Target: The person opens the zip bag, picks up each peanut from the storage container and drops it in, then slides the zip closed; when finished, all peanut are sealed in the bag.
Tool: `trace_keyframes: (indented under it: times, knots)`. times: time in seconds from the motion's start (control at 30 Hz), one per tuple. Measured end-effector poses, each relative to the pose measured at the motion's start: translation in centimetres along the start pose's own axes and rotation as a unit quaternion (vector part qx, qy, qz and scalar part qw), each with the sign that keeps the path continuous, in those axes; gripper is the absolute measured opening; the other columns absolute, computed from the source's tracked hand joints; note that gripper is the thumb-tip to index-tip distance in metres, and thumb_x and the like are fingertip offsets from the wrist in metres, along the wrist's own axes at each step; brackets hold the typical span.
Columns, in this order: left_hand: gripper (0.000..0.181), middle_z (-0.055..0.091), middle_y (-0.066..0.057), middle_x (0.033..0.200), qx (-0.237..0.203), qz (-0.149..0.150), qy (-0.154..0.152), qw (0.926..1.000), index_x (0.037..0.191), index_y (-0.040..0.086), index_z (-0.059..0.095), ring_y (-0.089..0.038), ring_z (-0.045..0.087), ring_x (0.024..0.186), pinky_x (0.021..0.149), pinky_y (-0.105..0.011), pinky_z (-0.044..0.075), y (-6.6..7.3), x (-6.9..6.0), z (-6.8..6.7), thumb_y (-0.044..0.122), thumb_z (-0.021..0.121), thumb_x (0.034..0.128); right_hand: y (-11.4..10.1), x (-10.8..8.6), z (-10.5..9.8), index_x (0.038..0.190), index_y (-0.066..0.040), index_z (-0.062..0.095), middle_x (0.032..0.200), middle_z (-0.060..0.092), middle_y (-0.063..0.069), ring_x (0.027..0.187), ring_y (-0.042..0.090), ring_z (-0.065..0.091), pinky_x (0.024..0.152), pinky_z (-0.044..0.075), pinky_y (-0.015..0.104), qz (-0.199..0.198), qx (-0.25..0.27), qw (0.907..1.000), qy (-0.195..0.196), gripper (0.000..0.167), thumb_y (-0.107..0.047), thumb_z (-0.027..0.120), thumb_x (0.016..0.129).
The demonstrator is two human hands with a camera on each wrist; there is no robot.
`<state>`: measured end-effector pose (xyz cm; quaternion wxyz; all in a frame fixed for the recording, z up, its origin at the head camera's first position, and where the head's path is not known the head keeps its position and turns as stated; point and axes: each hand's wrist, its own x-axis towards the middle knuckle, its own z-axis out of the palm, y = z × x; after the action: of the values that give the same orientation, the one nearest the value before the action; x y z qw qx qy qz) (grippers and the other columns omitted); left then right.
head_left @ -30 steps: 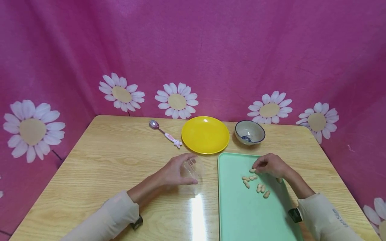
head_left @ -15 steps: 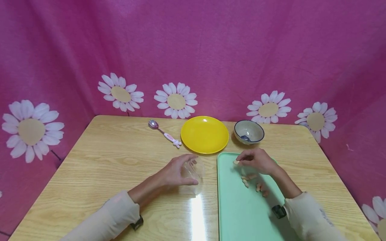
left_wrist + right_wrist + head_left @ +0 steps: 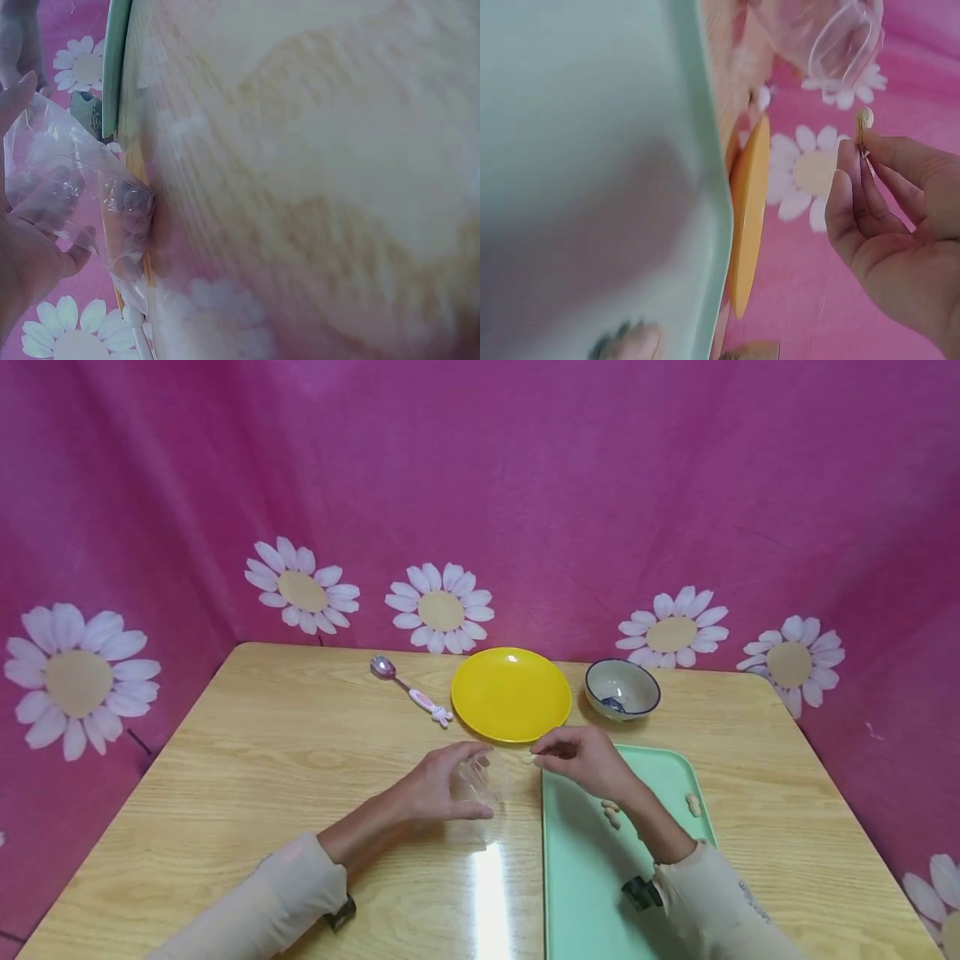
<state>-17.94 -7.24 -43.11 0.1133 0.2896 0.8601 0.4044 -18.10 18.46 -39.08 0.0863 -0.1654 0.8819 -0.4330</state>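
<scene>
My left hand (image 3: pixel 438 785) curls round a clear plastic bag (image 3: pixel 480 779) that stands on the wood table, its mouth held wide. In the left wrist view the clear bag (image 3: pixel 64 165) has a few brownish things at its bottom. Between thumb and fingertips my right hand (image 3: pixel 588 764) pinches a peanut (image 3: pixel 528 759), just right of the bag and not touching it. The right wrist view shows that peanut (image 3: pixel 864 124) at the fingertips of my right hand (image 3: pixel 900 217). Peanuts (image 3: pixel 611 813) lie on the green tray (image 3: pixel 581 893) below, some hidden by my right arm.
A yellow plate (image 3: pixel 511 695) lies behind the bag and tray. Left of it is a spoon (image 3: pixel 420 697) with a pink and white rabbit handle, right of it a patterned bowl (image 3: pixel 622 690). One more peanut (image 3: pixel 693 805) lies near the tray's right edge.
My right hand has picked a peanut off the tray and carried it left, up to beside the bag. The left hand and the bag have stayed in place.
</scene>
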Motion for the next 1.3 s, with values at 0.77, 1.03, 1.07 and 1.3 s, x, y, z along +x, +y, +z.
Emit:
trace_keyframes:
  times: [0.77,1.03,1.07,1.3]
  knots:
    - [0.081,0.059,0.0,0.128,-0.006,-0.001,-0.004,1.0,0.14,0.015,0.042,-0.018,0.049,0.126,0.11,-0.042,0.035,-0.1,0.1,0.1,0.037,0.081,0.0725,-0.7,-1.0,0.2,0.098,-0.008,0.072,0.09,0.07,0.001,0.081,0.015,0.062,0.074,0.054,0.021,-0.013,0.004,0.9993,-0.034,0.015,-0.012,0.071,0.084]
    - [0.08,0.06,0.0,0.128,-0.005,-0.007,-0.003,1.0,0.14,0.016,0.043,-0.018,0.05,0.125,0.111,-0.043,0.035,0.1,0.0,0.0,0.036,0.081,0.0725,1.7,-2.1,-1.6,0.1,-0.005,0.071,0.092,0.071,0.003,0.082,0.015,0.064,0.074,0.054,0.019,0.001,0.001,0.9998,-0.017,0.02,-0.016,0.072,0.083]
    - [0.08,0.06,0.0,0.128,-0.005,-0.007,-0.003,1.0,0.14,0.016,0.043,-0.018,0.05,0.125,0.111,-0.043,0.035,0.1,0.0,0.0,0.036,0.081,0.0725,2.0,-2.2,-1.8,0.1,-0.005,0.071,0.092,0.071,0.003,0.082,0.015,0.064,0.074,0.054,0.019,0.003,-0.001,0.9999,-0.014,0.02,-0.016,0.072,0.083]
    - [0.08,0.06,0.001,0.126,-0.01,-0.003,-0.001,0.9999,0.139,0.016,0.043,-0.019,0.05,0.125,0.111,-0.044,0.035,0.2,0.0,0.0,0.037,0.081,0.0721,4.1,-3.4,-3.4,0.098,-0.005,0.071,0.09,0.071,0.003,0.079,0.013,0.063,0.072,0.053,0.02,0.023,-0.026,0.9994,-0.005,0.019,-0.017,0.072,0.083]
